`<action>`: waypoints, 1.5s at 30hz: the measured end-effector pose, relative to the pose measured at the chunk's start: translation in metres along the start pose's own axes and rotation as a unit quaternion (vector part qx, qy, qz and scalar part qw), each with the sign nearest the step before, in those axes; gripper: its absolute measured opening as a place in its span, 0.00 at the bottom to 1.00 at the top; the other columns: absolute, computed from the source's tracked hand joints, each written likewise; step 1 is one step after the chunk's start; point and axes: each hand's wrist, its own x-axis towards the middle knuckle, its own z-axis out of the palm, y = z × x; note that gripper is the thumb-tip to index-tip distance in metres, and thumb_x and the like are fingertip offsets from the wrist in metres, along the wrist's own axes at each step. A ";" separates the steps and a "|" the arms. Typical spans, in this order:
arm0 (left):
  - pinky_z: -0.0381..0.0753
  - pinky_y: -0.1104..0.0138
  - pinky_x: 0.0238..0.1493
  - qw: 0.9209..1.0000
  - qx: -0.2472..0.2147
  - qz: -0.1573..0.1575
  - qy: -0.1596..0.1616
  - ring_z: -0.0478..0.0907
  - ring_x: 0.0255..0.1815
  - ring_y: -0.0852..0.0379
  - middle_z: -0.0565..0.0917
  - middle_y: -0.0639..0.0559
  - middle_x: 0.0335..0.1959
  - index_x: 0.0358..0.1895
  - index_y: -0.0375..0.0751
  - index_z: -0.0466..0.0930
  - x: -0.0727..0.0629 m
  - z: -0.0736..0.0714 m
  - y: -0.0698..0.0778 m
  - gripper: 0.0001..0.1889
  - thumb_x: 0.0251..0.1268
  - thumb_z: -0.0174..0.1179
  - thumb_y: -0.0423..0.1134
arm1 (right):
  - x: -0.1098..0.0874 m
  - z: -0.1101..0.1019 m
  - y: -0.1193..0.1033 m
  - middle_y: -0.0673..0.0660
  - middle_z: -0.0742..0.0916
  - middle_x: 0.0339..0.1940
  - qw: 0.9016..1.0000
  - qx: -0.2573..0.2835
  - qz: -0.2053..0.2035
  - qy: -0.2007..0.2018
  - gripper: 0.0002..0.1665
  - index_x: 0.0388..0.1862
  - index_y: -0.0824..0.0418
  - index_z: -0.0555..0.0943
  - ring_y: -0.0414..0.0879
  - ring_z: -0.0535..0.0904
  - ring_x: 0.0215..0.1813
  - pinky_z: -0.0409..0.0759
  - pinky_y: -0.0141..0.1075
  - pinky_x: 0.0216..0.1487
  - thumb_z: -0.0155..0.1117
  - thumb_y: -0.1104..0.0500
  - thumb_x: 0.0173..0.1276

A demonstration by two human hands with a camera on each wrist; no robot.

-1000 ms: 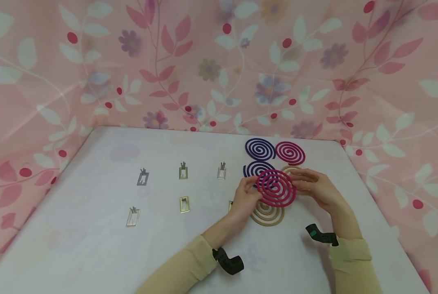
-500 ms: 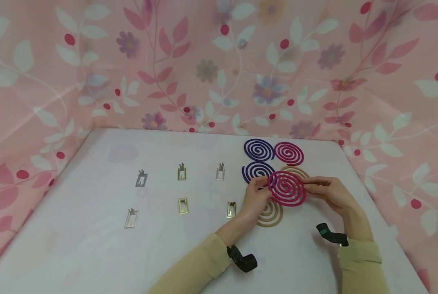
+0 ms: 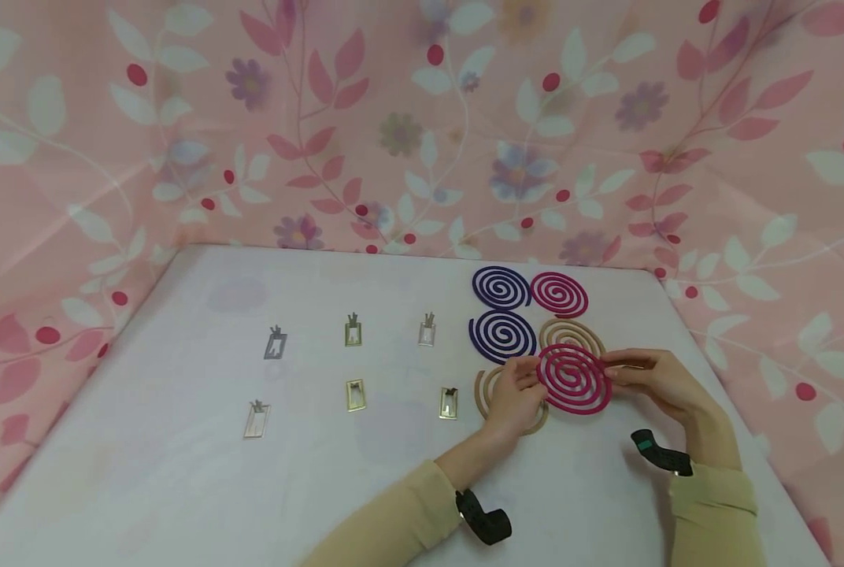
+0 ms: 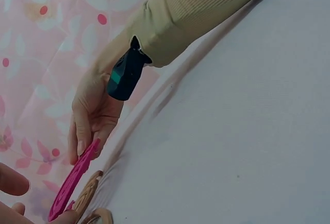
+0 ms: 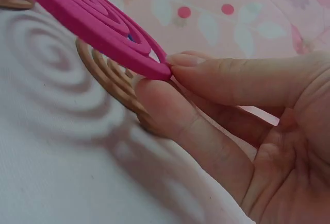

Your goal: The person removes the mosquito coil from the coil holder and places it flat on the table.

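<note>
A magenta mosquito coil (image 3: 573, 379) is held tilted above the white table by both hands. My left hand (image 3: 516, 400) pinches its left edge. On the opposite side, my right hand (image 3: 659, 383) grips the rim between thumb and fingers; in the right wrist view the thumb (image 5: 167, 105) lies under it, and the coil's shadow falls on the cloth. Behind it, partly covered, lies one tan coil (image 3: 567, 327). Another tan coil (image 3: 483, 394) lies under my left hand. Two dark blue coils (image 3: 501, 287) and a second magenta coil (image 3: 560, 294) lie farther back.
Several small metal rectangular stands with prongs are spread over the left and middle, among them a silver one (image 3: 275, 345), a gold one (image 3: 355, 395) and a dark-pronged one (image 3: 448, 403). A pink floral curtain (image 3: 394, 126) hangs behind the white table (image 3: 146, 488).
Both hands have carried the magenta coil to the right and slightly toward the near side. The blue coil and the dark-pronged stand, partly covered before, now show fully.
</note>
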 end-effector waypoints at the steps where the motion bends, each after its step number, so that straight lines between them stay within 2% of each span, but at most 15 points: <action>1: 0.79 0.71 0.53 1.000 0.003 -0.001 -0.004 0.79 0.55 0.50 0.80 0.41 0.58 0.57 0.35 0.75 -0.001 0.001 -0.001 0.23 0.55 0.57 0.24 | -0.001 -0.002 0.002 0.47 0.89 0.46 1.000 -0.005 0.004 0.000 0.23 0.61 0.73 0.77 0.43 0.87 0.46 0.87 0.38 0.47 0.64 0.62 0.71; 4: 0.79 0.72 0.52 1.000 0.008 -0.006 -0.013 0.79 0.56 0.51 0.81 0.42 0.59 0.57 0.36 0.75 -0.004 0.005 -0.004 0.22 0.55 0.57 0.24 | -0.004 -0.006 0.006 0.47 0.89 0.47 1.000 -0.014 0.015 -0.005 0.27 0.64 0.74 0.73 0.44 0.87 0.47 0.87 0.39 0.48 0.64 0.61 0.71; 10: 0.76 0.73 0.51 0.999 0.007 -0.021 -0.033 0.79 0.56 0.51 0.80 0.43 0.59 0.57 0.35 0.75 -0.013 0.011 -0.008 0.23 0.54 0.55 0.24 | -0.009 -0.012 0.010 0.48 0.89 0.45 0.999 -0.028 0.024 -0.014 0.27 0.63 0.76 0.73 0.45 0.88 0.46 0.87 0.40 0.47 0.64 0.60 0.71; 16: 0.77 0.64 0.59 0.998 0.014 -0.038 -0.045 0.77 0.59 0.50 0.79 0.44 0.61 0.57 0.38 0.75 -0.022 0.018 -0.008 0.23 0.55 0.57 0.25 | -0.013 -0.017 0.009 0.48 0.90 0.46 0.998 -0.049 0.032 -0.028 0.27 0.62 0.77 0.74 0.45 0.88 0.47 0.87 0.41 0.47 0.63 0.59 0.72; 23: 0.75 0.56 0.64 0.996 0.042 -0.060 -0.054 0.74 0.63 0.49 0.77 0.53 0.60 0.56 0.47 0.76 -0.034 0.023 -0.002 0.23 0.55 0.59 0.27 | -0.012 -0.022 0.001 0.51 0.89 0.49 0.995 -0.083 0.050 -0.039 0.29 0.64 0.77 0.72 0.41 0.86 0.48 0.87 0.44 0.48 0.62 0.57 0.73; 30: 0.75 0.57 0.64 0.995 0.045 -0.060 -0.071 0.74 0.64 0.46 0.75 0.50 0.64 0.57 0.45 0.74 -0.041 0.024 -0.002 0.24 0.54 0.60 0.28 | -0.012 -0.023 -0.002 0.55 0.89 0.52 0.994 -0.078 0.062 -0.042 0.31 0.66 0.77 0.69 0.39 0.86 0.49 0.87 0.46 0.48 0.61 0.56 0.74; 37: 0.73 0.53 0.67 0.994 0.042 -0.072 -0.077 0.73 0.67 0.44 0.74 0.47 0.67 0.56 0.45 0.74 -0.042 0.024 -0.001 0.23 0.54 0.60 0.29 | -0.012 -0.020 -0.007 0.62 0.88 0.52 0.993 -0.083 0.077 -0.026 0.33 0.66 0.76 0.69 0.42 0.87 0.49 0.87 0.47 0.48 0.62 0.54 0.73; 42: 0.74 0.56 0.63 0.993 0.035 -0.078 -0.077 0.74 0.62 0.49 0.77 0.50 0.60 0.55 0.44 0.75 -0.043 0.024 0.001 0.23 0.52 0.60 0.28 | -0.012 -0.019 -0.010 0.63 0.88 0.51 0.993 -0.075 0.089 -0.024 0.32 0.67 0.76 0.68 0.47 0.87 0.48 0.87 0.47 0.48 0.61 0.55 0.74; 45: 0.74 0.62 0.54 0.993 0.016 -0.085 -0.081 0.74 0.53 0.55 0.79 0.48 0.53 0.54 0.43 0.75 -0.043 0.024 0.002 0.23 0.51 0.60 0.27 | -0.012 -0.017 -0.012 0.63 0.89 0.49 0.993 -0.072 0.093 -0.023 0.32 0.67 0.77 0.68 0.49 0.88 0.47 0.87 0.48 0.47 0.61 0.55 0.74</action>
